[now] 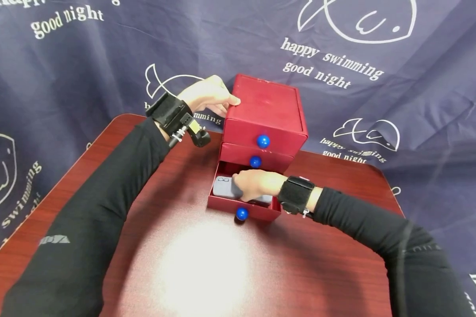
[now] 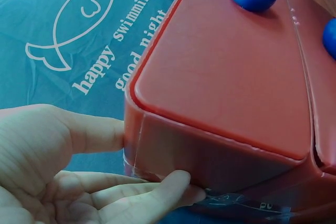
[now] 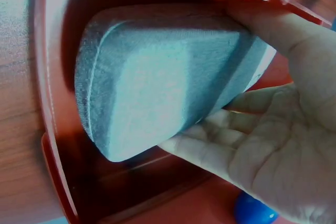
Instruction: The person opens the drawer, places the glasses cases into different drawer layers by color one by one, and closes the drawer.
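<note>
A red drawer cabinet [image 1: 267, 103] with blue round knobs stands on the table, its bottom drawer [image 1: 222, 203] pulled out. Inside that drawer is a grey fabric-covered glasses case [image 1: 224, 188]. My right hand [image 1: 258, 182] grips the case [image 3: 152, 82], thumb along one long edge and fingers at the opposite one, as the right wrist view shows. The fingers hide the middle of the case from above. My left hand [image 1: 210, 94] rests against the cabinet's upper left side, thumb at the top edge and straight fingers [image 2: 152, 195] on the side wall.
Two more drawers, each with a blue knob [image 1: 263, 141], sit closed above the pulled-out one. The cabinet is at the back of the reddish-brown wooden table [image 1: 151, 229]. Right behind hangs a dark blue printed cloth [image 1: 230, 35].
</note>
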A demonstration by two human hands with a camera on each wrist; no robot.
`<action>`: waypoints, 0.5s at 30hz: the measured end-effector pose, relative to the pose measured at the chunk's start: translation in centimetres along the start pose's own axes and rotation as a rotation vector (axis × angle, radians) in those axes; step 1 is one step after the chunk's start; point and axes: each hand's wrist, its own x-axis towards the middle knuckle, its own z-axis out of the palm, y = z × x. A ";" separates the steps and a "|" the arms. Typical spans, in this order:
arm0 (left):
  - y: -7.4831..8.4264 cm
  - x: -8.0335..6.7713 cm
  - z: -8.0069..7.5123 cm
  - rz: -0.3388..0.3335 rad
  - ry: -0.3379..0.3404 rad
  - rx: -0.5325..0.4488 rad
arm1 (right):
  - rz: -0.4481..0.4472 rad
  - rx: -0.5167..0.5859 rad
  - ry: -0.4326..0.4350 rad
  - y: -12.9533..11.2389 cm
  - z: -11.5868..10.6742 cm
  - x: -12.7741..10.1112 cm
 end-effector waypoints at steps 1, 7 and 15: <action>0.0 0.0 0.0 -0.001 -0.003 0.002 | -0.006 0.000 0.003 0.1 0.1 0.0; 0.3 -0.2 0.1 -0.012 0.001 -0.004 | -0.035 0.034 0.007 0.6 -0.1 0.2; 0.0 -0.2 0.2 -0.010 0.010 -0.012 | -0.059 0.063 -0.006 0.9 -0.1 0.8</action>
